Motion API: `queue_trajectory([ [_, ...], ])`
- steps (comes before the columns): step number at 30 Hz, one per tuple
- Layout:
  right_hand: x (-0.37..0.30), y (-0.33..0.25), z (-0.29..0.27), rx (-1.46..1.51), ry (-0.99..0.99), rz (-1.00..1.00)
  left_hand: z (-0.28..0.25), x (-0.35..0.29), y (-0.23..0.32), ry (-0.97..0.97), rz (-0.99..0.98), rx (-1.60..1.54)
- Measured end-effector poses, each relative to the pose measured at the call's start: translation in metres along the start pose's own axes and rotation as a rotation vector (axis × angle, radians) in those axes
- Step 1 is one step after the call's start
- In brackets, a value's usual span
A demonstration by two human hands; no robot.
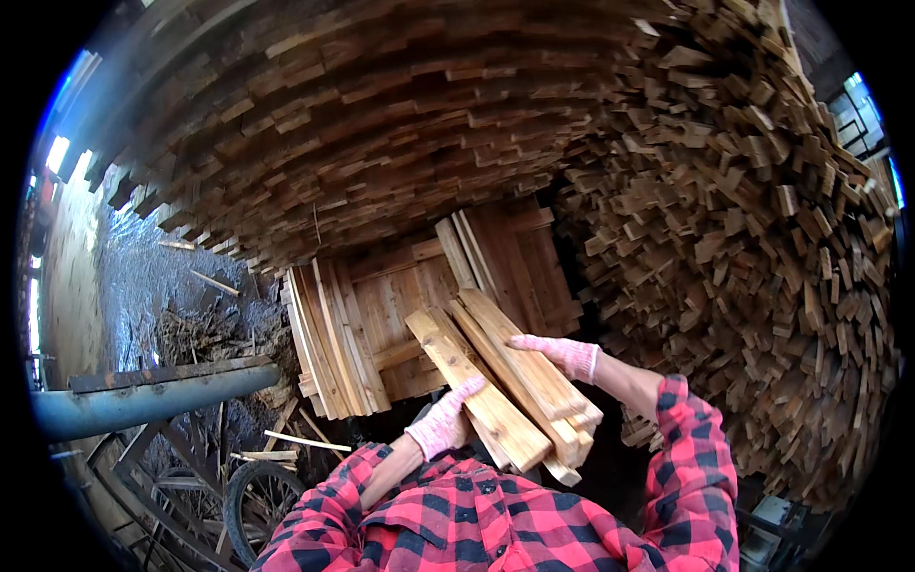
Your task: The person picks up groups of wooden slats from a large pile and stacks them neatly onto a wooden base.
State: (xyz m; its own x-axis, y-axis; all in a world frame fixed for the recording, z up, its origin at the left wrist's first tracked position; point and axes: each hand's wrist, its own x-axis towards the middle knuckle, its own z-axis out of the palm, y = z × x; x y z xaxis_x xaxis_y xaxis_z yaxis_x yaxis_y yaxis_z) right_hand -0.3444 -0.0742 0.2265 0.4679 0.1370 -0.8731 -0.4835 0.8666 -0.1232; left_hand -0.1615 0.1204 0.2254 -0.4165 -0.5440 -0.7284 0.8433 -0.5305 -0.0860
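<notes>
A loose bundle of short wooden boards is held at a slant in front of my chest. My left hand, in a pinkish knit glove, is closed round the bundle's left side, its fingers partly under the boards. On the other side my right hand, gloved alike, grips the outer right board, with the thumb on top; its other fingers are hidden. Just beyond the bundle is a low pile of boards, with boards laid in rows along its left and right sides and a lower middle part between them.
A tall wall of stacked wood pieces rises ahead, and another heap with jutting ends stands to the right. At left are a blue pipe, a wheel, a metal frame and scattered wood strips on dark ground.
</notes>
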Motion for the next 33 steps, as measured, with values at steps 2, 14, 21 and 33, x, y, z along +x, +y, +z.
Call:
queue_trajectory([
  [2,0.030,-0.019,0.014,-0.023,-0.040,0.009,-0.026,0.005,0.027,0.014,-0.002,0.014],
  [14,0.226,-0.066,-0.011,0.188,-0.144,-0.003,-0.101,0.088,0.127,0.138,0.249,-0.051],
  [21,0.193,0.025,-0.040,0.166,-0.190,-0.366,-0.132,0.113,0.046,0.153,0.318,-0.146],
  [33,0.273,-0.037,-0.071,-0.909,0.730,-0.640,-0.203,0.300,0.148,0.681,0.800,0.725],
])
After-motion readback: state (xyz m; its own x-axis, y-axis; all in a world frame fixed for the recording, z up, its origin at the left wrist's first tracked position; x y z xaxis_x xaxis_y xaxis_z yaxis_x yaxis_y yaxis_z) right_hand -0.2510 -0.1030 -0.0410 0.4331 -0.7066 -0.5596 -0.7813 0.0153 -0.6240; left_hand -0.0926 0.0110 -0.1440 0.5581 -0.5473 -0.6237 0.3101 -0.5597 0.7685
